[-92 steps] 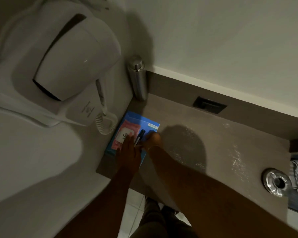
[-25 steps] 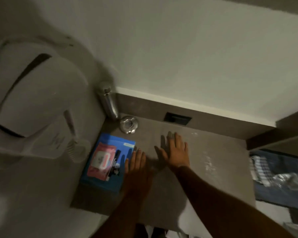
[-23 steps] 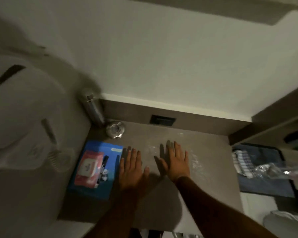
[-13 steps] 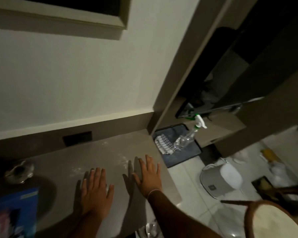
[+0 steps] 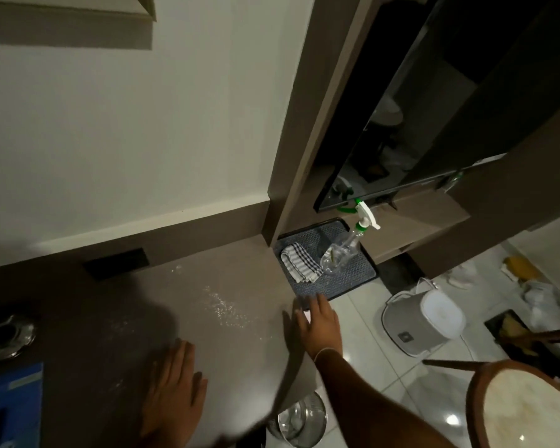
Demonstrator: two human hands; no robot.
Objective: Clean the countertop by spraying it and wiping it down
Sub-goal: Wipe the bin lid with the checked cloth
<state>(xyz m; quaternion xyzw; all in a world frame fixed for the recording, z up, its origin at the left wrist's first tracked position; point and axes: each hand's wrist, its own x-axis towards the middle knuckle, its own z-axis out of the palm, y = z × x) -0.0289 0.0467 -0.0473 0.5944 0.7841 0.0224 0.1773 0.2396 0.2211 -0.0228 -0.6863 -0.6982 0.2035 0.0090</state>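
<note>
Both hands were spread, empty: left hand [image 5: 172, 392] flat on the counter [image 5: 207, 318], right hand [image 5: 319, 321] at its right edge, near the bottle [image 5: 340, 253] and cloth [image 5: 299, 261]

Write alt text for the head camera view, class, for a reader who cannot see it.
Two bare hands, the left hand flat and the right hand at the right edge, rest on a dusty brown countertop. Beyond that edge, a clear spray bottle and a checked cloth sit on a lower grey mat.

Wall [image 5: 117, 130]: you face plain cream paint.
Floor [image 5: 385, 376]: glossy pale tiles.
Cabinet [image 5: 514, 92]: dark brown.
Light: dim.
</note>
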